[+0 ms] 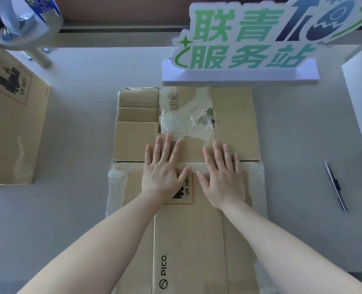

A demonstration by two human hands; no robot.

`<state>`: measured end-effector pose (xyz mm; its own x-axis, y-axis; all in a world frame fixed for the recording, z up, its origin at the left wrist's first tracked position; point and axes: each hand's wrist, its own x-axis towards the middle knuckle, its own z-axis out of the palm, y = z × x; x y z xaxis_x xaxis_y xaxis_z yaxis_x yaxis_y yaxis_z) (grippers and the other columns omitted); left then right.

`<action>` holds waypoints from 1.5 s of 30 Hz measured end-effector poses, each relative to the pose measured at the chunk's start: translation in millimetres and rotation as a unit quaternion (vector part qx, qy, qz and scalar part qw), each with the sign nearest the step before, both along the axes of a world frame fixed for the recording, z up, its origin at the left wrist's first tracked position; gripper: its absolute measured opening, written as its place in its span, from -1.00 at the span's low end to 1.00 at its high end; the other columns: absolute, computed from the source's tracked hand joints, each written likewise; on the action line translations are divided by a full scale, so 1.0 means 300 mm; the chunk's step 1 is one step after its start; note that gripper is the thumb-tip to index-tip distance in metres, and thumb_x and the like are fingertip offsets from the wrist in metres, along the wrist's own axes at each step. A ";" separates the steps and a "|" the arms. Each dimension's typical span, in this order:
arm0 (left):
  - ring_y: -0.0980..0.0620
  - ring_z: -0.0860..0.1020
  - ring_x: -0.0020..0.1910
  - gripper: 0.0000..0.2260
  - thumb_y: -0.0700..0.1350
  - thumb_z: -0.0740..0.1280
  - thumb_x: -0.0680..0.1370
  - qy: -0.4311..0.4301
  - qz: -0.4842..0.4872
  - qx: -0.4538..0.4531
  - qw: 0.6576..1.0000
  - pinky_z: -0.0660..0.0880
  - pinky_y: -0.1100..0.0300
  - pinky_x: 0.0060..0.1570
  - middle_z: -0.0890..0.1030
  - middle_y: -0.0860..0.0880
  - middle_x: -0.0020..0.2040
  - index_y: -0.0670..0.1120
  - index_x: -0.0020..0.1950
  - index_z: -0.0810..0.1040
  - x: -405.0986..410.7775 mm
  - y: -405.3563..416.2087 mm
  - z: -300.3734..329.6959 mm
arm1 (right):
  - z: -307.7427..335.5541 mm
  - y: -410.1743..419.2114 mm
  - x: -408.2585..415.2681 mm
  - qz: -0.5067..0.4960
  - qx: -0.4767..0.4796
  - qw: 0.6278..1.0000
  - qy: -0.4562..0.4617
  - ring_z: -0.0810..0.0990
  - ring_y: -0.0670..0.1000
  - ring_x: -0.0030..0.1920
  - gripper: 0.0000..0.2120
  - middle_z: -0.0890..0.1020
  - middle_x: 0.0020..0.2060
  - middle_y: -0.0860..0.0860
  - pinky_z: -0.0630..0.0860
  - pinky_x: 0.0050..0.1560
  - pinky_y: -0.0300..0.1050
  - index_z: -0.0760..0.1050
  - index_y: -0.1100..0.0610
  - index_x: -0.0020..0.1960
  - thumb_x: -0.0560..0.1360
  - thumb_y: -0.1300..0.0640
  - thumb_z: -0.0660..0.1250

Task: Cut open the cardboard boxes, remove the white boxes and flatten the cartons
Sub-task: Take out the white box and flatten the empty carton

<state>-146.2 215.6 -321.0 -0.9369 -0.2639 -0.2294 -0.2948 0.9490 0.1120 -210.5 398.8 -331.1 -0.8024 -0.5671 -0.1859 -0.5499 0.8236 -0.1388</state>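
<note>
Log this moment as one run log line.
step: flattening | left hand, right hand: open, pressing flattened carton | cutter: idle on table

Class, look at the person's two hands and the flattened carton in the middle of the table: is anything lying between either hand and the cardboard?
Nothing visible does. The left hand and the right hand both lie flat, fingers spread, directly on the flattened carton. The cutter lies apart on the table, to the right.
</note>
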 end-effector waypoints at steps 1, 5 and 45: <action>-0.04 -0.38 0.53 -0.31 0.36 -0.17 0.57 -0.004 -0.002 -0.002 1.000 -0.24 -0.13 0.52 -0.33 -0.02 0.58 0.07 0.58 -0.28 0.007 0.000 -0.007 | -0.006 0.001 0.006 0.000 0.004 1.000 -0.002 -0.18 0.15 0.58 -0.33 -0.10 0.59 0.09 -0.18 0.54 0.21 -0.10 0.01 0.62 0.61 -0.28 -0.11; -0.04 -0.38 0.54 -0.32 0.33 -0.21 0.57 -0.020 0.018 0.018 0.999 -0.29 -0.09 0.51 -0.33 -0.03 0.58 0.04 0.60 -0.23 0.009 0.001 0.004 | 0.003 -0.004 0.010 0.005 -0.004 1.000 -0.013 -0.14 0.14 0.59 -0.35 -0.08 0.59 0.09 -0.18 0.55 0.17 -0.09 0.03 0.61 0.63 -0.24 -0.10; 0.02 -0.14 0.58 -0.37 0.34 -0.18 0.59 0.003 0.060 0.102 0.993 -0.20 -0.01 0.53 -0.01 0.03 0.62 0.10 0.59 0.11 0.484 0.034 0.093 | 0.130 0.274 0.335 -0.067 -0.127 0.982 -0.122 -0.05 0.02 0.59 -0.42 0.00 0.59 -0.05 -0.10 0.56 0.04 0.01 -0.01 0.61 0.64 -0.10 0.07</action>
